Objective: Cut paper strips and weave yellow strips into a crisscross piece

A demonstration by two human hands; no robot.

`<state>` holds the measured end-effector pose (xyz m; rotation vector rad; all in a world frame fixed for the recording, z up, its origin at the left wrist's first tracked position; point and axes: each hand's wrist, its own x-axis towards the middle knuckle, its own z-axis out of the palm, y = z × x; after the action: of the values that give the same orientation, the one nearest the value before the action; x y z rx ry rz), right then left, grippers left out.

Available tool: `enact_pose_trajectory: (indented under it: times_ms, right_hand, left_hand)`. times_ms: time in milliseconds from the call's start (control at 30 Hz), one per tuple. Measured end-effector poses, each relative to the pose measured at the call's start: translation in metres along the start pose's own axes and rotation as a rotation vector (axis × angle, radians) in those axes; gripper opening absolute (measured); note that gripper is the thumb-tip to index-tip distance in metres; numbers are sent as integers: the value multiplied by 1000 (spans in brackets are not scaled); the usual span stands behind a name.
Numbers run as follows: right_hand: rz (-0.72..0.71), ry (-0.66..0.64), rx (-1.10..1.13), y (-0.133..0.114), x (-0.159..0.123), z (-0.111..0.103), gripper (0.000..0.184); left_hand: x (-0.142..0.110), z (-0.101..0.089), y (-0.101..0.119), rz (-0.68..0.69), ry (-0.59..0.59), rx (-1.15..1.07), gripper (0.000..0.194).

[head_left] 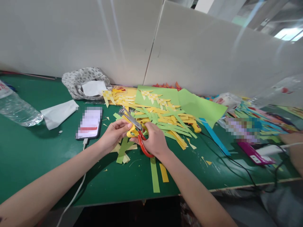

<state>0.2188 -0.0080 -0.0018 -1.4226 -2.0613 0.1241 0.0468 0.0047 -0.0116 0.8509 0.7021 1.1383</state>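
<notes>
Between the fingers of my left hand (116,132) is a bent yellow paper strip (132,130), pinched by thumb and forefinger. My right hand (156,140) is closed around red-handled scissors (142,143), whose metal blades (131,118) point up and to the left, beside the strip. Whether the blades touch the paper I cannot tell. Under and behind my hands lie several loose green paper strips (155,175) and yellow strips (164,173). Folded yellow paper fish shapes (163,102) rest on a light green sheet (151,94) farther back.
A charging phone (89,123) lies at left, near a white tissue (59,115) and a plastic bottle (17,105). Behind stands a patterned cloth bag (75,83). A yellow glue gun (196,128) trails a black cord. A person's arm (293,151) and a purple power bank (254,154) are at right.
</notes>
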Motion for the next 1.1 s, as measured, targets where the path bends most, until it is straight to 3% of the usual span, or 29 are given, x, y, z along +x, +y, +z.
enact_pose_trajectory:
  times_ms: [200,500,667,867,1100]
  right_hand:
    - [-2,-4,12,0,1,-1,50]
    - [22,44,43,1,0,0,51]
    - [253,-27,403,6,4,-3,44]
    - [459,-35,970,9,12,-7,42]
    - [494,-65,1084,11,12,-3,42]
  left_hand:
    - [0,1,1,6,-26,-2,16]
    - [0,2,2,-1,48,-1,21]
    - [2,-1,5,-12,127,-20,20]
    - [2,0,4,-63,126,185,14]
    - [-4,10,2,-168,-18,436,4]
